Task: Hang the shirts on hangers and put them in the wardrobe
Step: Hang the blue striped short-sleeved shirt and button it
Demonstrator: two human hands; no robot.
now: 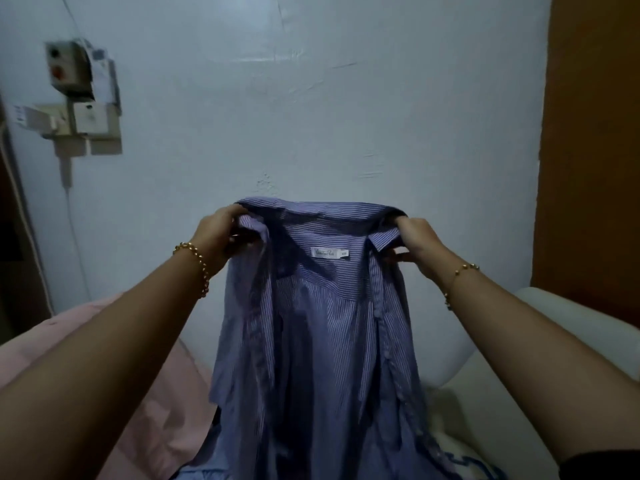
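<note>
A blue-and-white striped shirt (322,323) hangs open in front of me, its inside facing me with a white neck label showing. My left hand (221,233) grips the shirt at the left end of the collar. At the right end, by the button placket, my right hand (419,247) pinches the collar. The shirt's lower part drops out of the bottom of the view. No hanger is in view.
A pale wall (311,116) stands straight ahead with switch boxes (83,98) and a cable at the upper left. A brown wooden panel (592,150) rises at the right. Pink bedding (145,393) lies at lower left, a white cushion (491,358) at lower right.
</note>
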